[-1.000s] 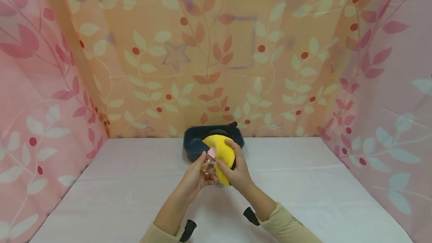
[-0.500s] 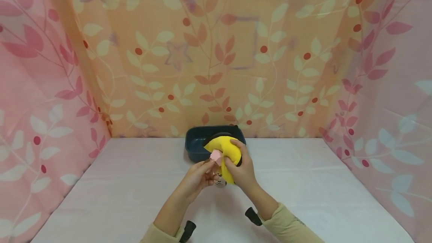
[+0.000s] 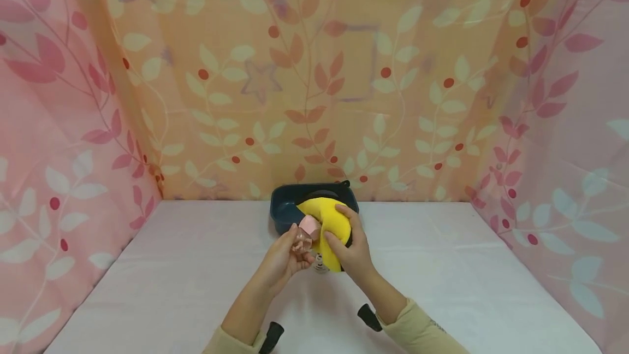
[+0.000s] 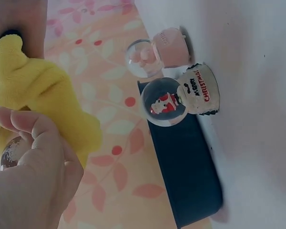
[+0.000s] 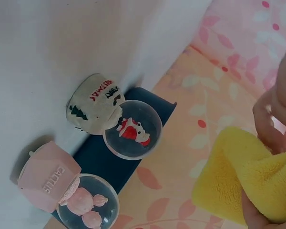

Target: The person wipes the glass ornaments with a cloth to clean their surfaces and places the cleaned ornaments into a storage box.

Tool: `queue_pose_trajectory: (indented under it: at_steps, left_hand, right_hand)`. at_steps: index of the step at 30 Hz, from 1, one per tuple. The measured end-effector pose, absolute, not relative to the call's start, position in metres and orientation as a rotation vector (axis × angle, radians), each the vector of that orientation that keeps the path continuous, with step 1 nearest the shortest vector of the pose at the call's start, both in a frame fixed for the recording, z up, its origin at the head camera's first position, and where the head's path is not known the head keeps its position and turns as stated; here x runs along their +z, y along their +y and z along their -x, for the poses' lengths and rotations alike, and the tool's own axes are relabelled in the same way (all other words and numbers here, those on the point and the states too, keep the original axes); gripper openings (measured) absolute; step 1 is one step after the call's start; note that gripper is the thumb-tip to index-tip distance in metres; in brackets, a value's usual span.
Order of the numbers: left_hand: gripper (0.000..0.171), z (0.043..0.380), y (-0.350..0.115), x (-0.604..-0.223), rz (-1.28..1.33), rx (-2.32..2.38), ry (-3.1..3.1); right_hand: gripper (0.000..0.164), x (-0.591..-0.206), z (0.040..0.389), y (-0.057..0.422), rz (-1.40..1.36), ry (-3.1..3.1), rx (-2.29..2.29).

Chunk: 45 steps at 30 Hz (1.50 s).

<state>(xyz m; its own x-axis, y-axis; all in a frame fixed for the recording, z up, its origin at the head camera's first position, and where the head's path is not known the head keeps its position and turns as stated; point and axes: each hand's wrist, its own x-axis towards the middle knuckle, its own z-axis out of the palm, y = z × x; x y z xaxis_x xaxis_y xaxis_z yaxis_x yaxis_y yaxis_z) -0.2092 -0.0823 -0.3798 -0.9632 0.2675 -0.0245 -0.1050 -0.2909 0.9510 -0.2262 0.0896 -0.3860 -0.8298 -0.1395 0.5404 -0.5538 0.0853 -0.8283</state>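
Snow globe (image 3: 302, 240) with a pink base, lifted off the table between the two hands: the left hand (image 3: 284, 260) has its clear ball pinched in the fingers, and the right hand (image 3: 355, 246) grips a folded yellow cloth (image 3: 338, 217) right beside the base. The step in hand looks like wiping (a judgement from the cloth's closeness). The next move seems to call for a steady left pinch while the right hand works the cloth around the base.

Below the hands stand a Christmas globe (image 4: 200, 90) and, to its right, another pink globe (image 5: 48, 176), both in front of a dark tray (image 3: 285, 212) beyond the hands.

The left fingers hide much of the ball, so its figure is hard to make out; whether the cloth touches the base is unclear. The head view mostly covers the Christmas globe. A dark curved shape (image 3: 321, 194) past the cloth could be its backing or something in the tray.
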Motion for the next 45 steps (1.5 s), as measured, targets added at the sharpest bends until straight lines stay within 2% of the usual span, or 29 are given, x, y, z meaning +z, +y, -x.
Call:
queue_pose_trajectory:
  at_steps: [6,13,23,31,34,40,45]
  left_hand:
    - [0.046,0.207,-0.079,-0.378,-0.229,2.34,1.667]
    - [0.047,0.208,-0.077,-0.38,-0.314,2.21,1.749]
    - [0.06,0.208,-0.081,-0.385,-0.346,2.163,1.783]
    - [0.062,0.207,-0.078,-0.384,-0.301,2.196,1.774]
    - [0.058,0.206,-0.078,-0.381,-0.235,2.219,1.8]
    - [0.033,0.207,-0.077,-0.379,-0.236,2.278,1.765]
    - [0.035,0.208,-0.079,-0.378,-0.225,2.256,1.802]
  right_hand:
    - [0.058,-0.39,0.226,0.083,-0.824,-2.046,1.703]
    - [0.054,-0.389,0.23,0.085,-0.67,-2.003,1.632]
    - [0.053,-0.382,0.229,0.097,-0.472,-2.042,1.879]
    - [0.058,-0.383,0.222,0.097,-0.69,-2.056,1.839]
    - [0.059,-0.385,0.222,0.092,-0.77,-2.072,1.77]
    - [0.055,-0.387,0.226,0.09,-0.737,-2.034,1.719]
    - [0.052,-0.385,0.232,0.096,-0.608,-2.041,1.76]
